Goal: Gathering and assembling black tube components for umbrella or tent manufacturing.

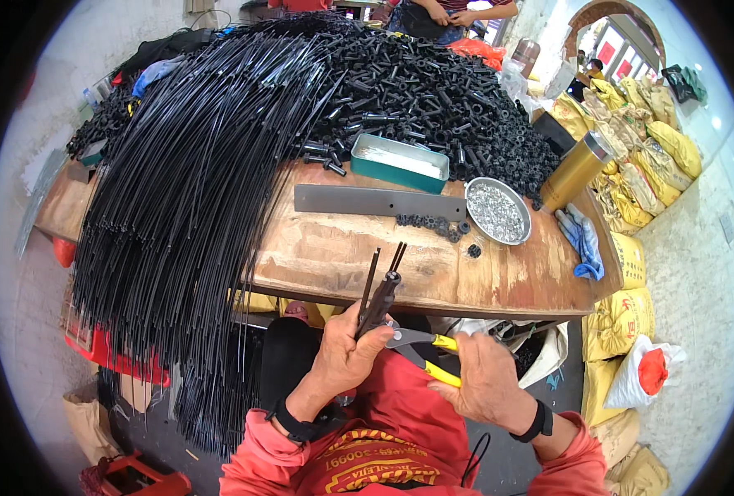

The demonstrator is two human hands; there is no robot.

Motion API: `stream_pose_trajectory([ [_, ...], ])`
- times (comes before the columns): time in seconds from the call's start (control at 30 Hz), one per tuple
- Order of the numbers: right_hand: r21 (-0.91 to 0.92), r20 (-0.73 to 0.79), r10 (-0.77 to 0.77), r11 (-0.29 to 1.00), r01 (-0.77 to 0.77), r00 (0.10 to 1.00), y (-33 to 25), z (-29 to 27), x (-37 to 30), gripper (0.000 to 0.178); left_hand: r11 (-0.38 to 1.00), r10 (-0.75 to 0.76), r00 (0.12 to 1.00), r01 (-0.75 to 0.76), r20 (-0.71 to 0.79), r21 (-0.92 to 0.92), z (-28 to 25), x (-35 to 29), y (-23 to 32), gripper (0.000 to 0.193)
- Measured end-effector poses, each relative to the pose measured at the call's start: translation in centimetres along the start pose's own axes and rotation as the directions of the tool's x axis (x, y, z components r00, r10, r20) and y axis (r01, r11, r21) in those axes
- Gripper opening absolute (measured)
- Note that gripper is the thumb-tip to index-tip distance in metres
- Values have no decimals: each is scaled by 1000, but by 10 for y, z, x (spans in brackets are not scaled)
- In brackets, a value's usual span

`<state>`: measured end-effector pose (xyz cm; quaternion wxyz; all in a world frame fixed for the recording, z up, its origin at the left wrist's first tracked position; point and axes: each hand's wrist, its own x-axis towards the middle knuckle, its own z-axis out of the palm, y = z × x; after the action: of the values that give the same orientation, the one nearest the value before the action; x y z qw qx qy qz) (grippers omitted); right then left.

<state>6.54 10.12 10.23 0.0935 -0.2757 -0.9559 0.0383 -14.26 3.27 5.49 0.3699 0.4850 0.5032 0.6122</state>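
Observation:
My left hand (339,354) is closed around a black tubular part (377,302), tilted up just in front of the table edge. Thin black rods stick out past its upper end. In my right hand (489,379) are yellow-handled pliers (444,342), their grey jaws up against the lower end of the part beside my left thumb. What lies between the jaws is hidden. Beyond my hands, on the wooden table (334,256), lie a flat grey metal bar (342,199) and several small black rings (433,224).
Long black rods (176,182) hang over the table's left edge. Black tubular fittings (433,91) are heaped behind a teal tin (396,176). A round dish (529,221) holds small shiny pieces. A gold flask (578,169), blue cloth (580,240) and yellow sacks (619,322) are at right.

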Motion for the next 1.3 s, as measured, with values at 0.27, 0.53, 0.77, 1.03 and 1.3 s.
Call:
stream_pose_trajectory([
  [0.27, 856, 498, -263, -1, -516, 826, -6, 5, -7, 36, 987, -51, 987, 73, 151, -143, -12, -2, 4, 45],
  [0.53, 764, 638, -150, -6, -646, 756, 12, -8, -2, 33, 937, -61, 998, 61, 11, -344, -10, -2, -5, 51],
  [0.77, 69, -76, 7, 998, -2, 997, -9, 7, -9, 76, 969, -66, 998, 60, -20, -238, 0, 2, -1, 48],
  [1.03, 894, 429, -244, 251, -371, 870, -4, 2, 2, 44, 969, -81, 995, 64, -61, -239, -7, 2, 0, 61],
  [1.3, 638, 535, -391, -394, -662, 749, 6, 22, -1, 22, 958, -90, 992, 61, -89, -280, -11, 2, -1, 64],
])
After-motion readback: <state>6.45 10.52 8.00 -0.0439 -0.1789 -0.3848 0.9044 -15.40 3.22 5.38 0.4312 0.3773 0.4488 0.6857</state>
